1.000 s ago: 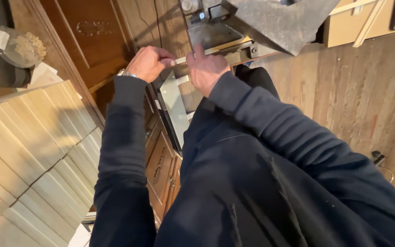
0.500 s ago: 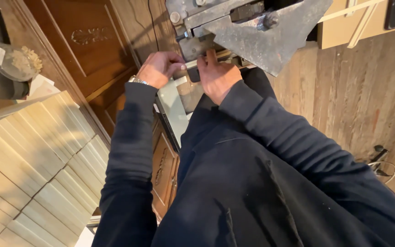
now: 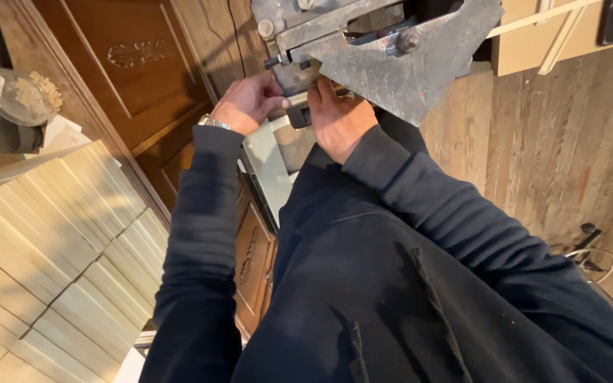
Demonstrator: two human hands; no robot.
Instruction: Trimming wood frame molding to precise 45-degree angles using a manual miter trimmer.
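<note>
Both my hands reach up under a grey metal machine (image 3: 399,64) with a triangular plate and bolts. My left hand (image 3: 246,103), a watch at its wrist, pinches something small at the machine's lower left edge. Beside it, my right hand (image 3: 335,117) presses its fingers against a dark part under the plate. What lies between the fingers is hidden. A pale flat machine table (image 3: 267,174) runs below my hands toward my body. My dark sleeves and jacket fill the lower half of the view.
Stacks of pale wooden slats (image 3: 51,241) fill the left side. A clear bowl of small wood pieces (image 3: 23,96) sits at the upper left. Carved brown wooden panels (image 3: 129,64) stand behind, and a plank floor (image 3: 562,156) lies on the right.
My view has tilted so the machine sits lower and larger in frame. Both hands have risen closer to the machine's underside and stay together there.
</note>
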